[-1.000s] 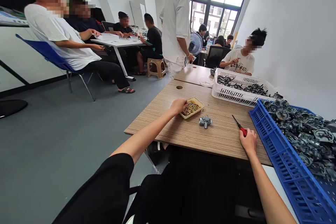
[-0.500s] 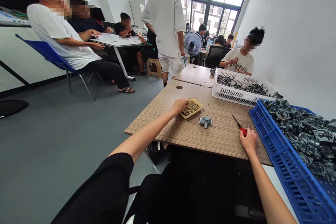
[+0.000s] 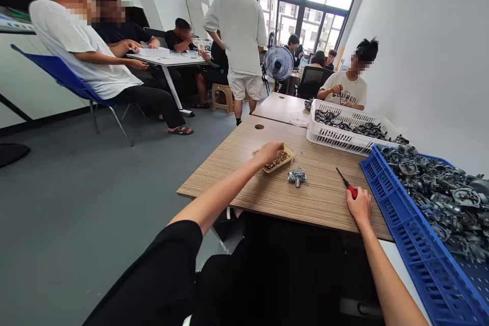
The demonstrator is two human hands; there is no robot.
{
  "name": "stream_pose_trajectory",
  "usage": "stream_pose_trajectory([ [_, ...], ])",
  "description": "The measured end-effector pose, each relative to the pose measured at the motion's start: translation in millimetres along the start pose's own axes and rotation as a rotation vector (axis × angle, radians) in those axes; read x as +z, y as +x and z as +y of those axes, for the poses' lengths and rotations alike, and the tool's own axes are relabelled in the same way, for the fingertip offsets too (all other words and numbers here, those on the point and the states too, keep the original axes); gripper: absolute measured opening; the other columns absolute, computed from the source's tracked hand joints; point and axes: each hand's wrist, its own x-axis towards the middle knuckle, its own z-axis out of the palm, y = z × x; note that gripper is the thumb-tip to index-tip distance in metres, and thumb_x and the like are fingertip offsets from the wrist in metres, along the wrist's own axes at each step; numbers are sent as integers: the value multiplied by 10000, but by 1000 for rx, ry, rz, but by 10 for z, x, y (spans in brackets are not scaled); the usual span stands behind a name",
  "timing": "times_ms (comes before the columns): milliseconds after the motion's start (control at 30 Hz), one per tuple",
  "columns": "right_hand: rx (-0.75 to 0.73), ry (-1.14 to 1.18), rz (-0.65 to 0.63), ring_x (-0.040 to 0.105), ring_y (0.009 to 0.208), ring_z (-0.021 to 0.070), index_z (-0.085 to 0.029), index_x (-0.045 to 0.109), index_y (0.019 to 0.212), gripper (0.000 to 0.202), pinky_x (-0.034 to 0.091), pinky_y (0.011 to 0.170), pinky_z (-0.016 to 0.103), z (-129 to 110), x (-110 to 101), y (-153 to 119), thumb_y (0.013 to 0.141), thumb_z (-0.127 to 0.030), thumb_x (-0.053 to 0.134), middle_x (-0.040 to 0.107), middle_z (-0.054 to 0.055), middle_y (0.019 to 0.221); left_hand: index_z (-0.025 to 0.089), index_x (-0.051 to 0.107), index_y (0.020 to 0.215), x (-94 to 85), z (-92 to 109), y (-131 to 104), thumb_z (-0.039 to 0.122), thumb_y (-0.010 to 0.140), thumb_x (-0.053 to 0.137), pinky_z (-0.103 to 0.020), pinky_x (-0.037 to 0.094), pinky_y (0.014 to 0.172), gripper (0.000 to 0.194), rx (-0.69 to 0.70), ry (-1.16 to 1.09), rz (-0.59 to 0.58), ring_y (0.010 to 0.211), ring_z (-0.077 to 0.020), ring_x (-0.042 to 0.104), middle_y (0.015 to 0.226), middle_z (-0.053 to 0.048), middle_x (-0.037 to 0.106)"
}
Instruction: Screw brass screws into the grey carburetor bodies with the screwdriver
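My left hand [image 3: 272, 151] is over the small beige tray [image 3: 291, 155] of brass-coloured screws [image 3: 277, 162], its fingertips down among them; what they pinch, if anything, is too small to name. Just right of the tray a grey metal carburetor-like part [image 3: 297, 177] lies on the wood-grain table [image 3: 237, 163]. Near the right edge my right hand [image 3: 359, 204] rests on the table, closed round the red handle of a screwdriver [image 3: 352, 191], whose dark shaft points forward and left.
A blue crate [image 3: 405, 229] heaped with metal parts stands at the right. Behind it is a white basket [image 3: 336, 141] of similar parts. A person [image 3: 349, 86] sits beyond the basket. A fan [image 3: 278, 62] and another person [image 3: 241, 30], standing, are farther back.
My left hand has shifted right across the tray, over the screws. My right hand keeps the screwdriver in place. The view has moved slightly.
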Motion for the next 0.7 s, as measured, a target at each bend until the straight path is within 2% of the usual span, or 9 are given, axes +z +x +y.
stream_pose_trajectory([
  [267,5,0,4,571,1036,319,-168,668,1096,344,398,871,398,-6,1,-1,925,-415,501,651,169,1076,200,732,1084,-80,-180,207,158,877,633,-257,506,824,234,-91,-13,30,986,-206,694,1098,-68,762],
  [533,0,-2,-2,576,1033,319,-156,671,1113,358,398,872,392,5,18,11,927,-413,506,658,174,1083,213,733,1033,49,-207,265,177,868,669,-234,494,801,181,-118,-34,-4,968,-190,687,1060,-44,768],
  [700,-5,6,5,583,1030,309,-163,679,1101,334,399,876,387,-5,20,9,923,-391,513,664,166,1074,222,733,1034,63,-207,271,203,878,665,-244,498,801,171,-129,-46,5,969,-198,689,1066,-51,765],
])
